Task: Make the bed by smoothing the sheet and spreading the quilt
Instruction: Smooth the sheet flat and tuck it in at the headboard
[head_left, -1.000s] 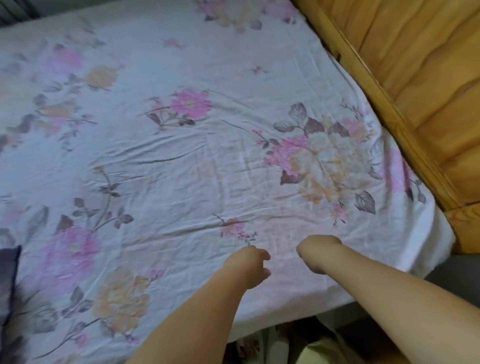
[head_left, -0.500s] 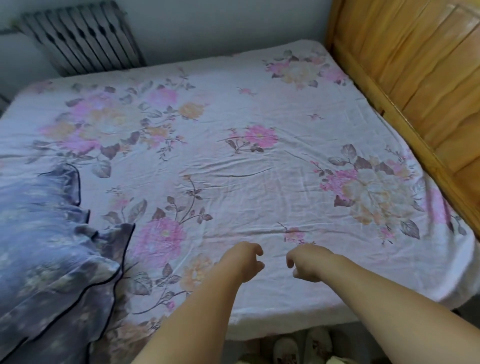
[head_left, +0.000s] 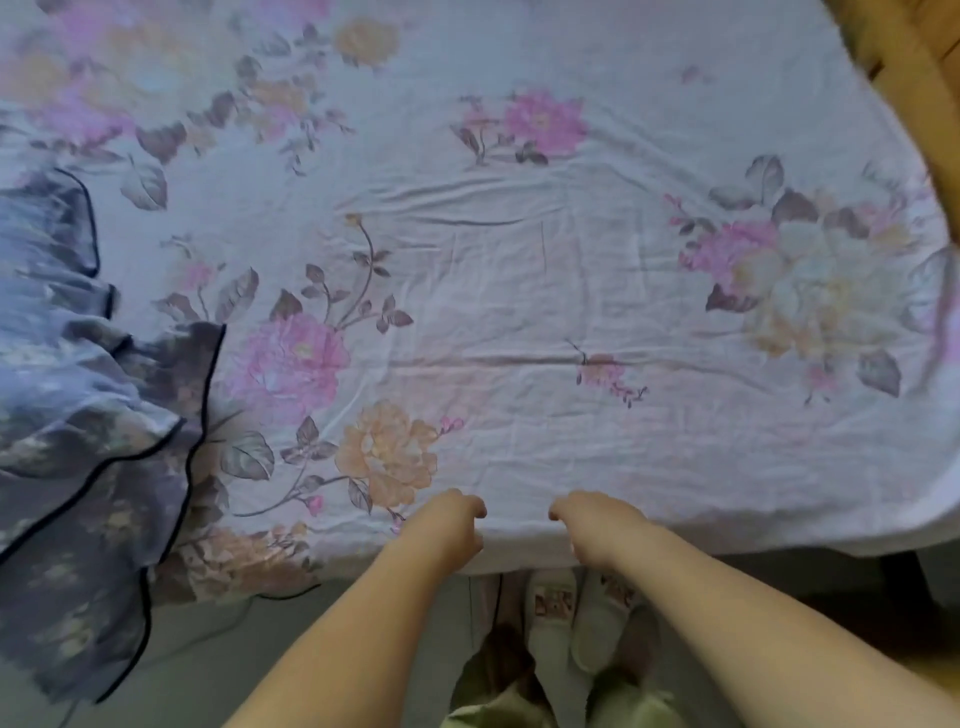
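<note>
A white sheet (head_left: 519, 291) printed with pink and orange flowers covers the mattress and shows creases across its middle. A grey-blue flowered quilt (head_left: 78, 415) with dark piping lies bunched at the left and hangs over the near edge. My left hand (head_left: 447, 525) and my right hand (head_left: 597, 530) sit side by side at the near edge of the bed. Both have their fingers curled down, pinching the sheet's hem.
A wooden headboard (head_left: 924, 78) runs along the right side of the bed. White slippers (head_left: 576, 623) stand on the floor right below my hands, at the mattress edge. Grey floor (head_left: 234, 649) shows under the hanging quilt.
Both hands have drawn back from the sheet's surface to its near edge. The view has tilted down, so the radiator and wall are gone and the floor and slippers show.
</note>
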